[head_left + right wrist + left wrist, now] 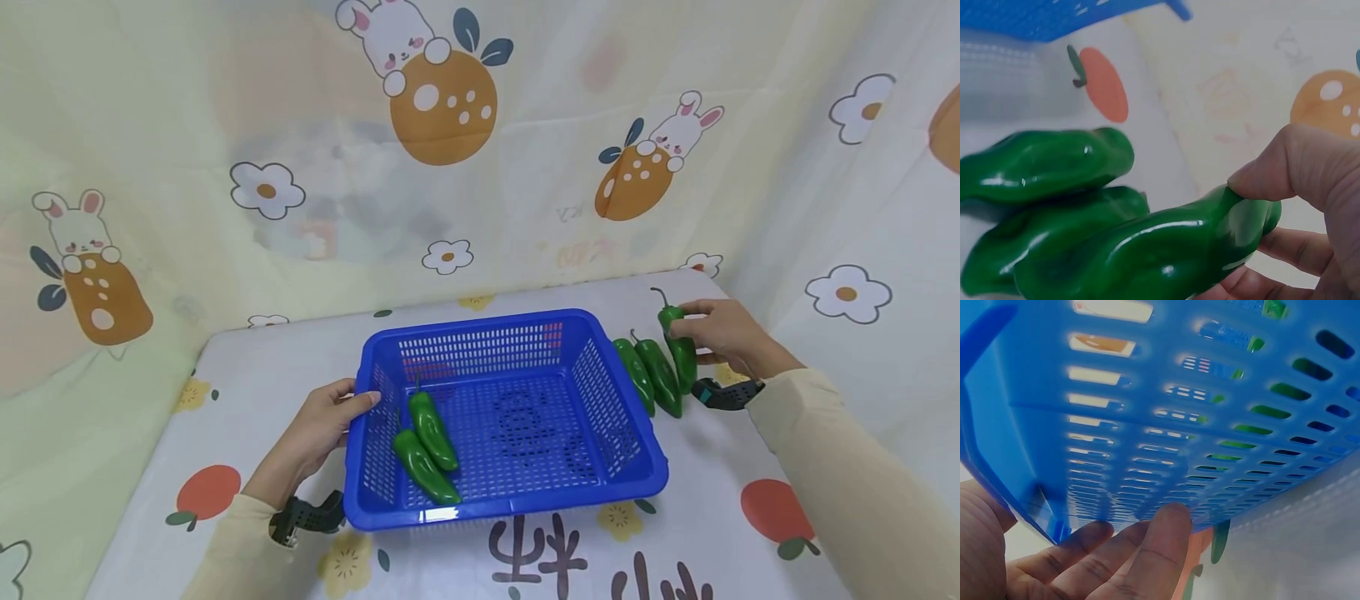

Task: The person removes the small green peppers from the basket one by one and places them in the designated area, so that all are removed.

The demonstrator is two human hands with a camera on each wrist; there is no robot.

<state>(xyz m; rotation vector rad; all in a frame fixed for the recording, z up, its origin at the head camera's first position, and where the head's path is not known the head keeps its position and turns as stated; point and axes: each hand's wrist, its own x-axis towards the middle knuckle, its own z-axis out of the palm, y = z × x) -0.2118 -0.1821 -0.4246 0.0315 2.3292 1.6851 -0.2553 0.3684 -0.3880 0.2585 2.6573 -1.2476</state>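
Note:
A blue plastic basket stands in the middle of the table with two green peppers in its left part. My left hand grips the basket's left rim, thumb over the top edge; the left wrist view shows its fingers against the slotted outer wall. On the right, my right hand pinches a green pepper near its stem end, thumb on one side and fingers on the other. Two more green peppers lie between that pepper and the basket's right side. In the right wrist view the held pepper overlaps its neighbour.
A white tablecloth with printed fruit, flowers and dark lettering covers the table. Behind it hangs a pale curtain printed with rabbits, and it continues along the sides. Each wrist wears a dark strapped device.

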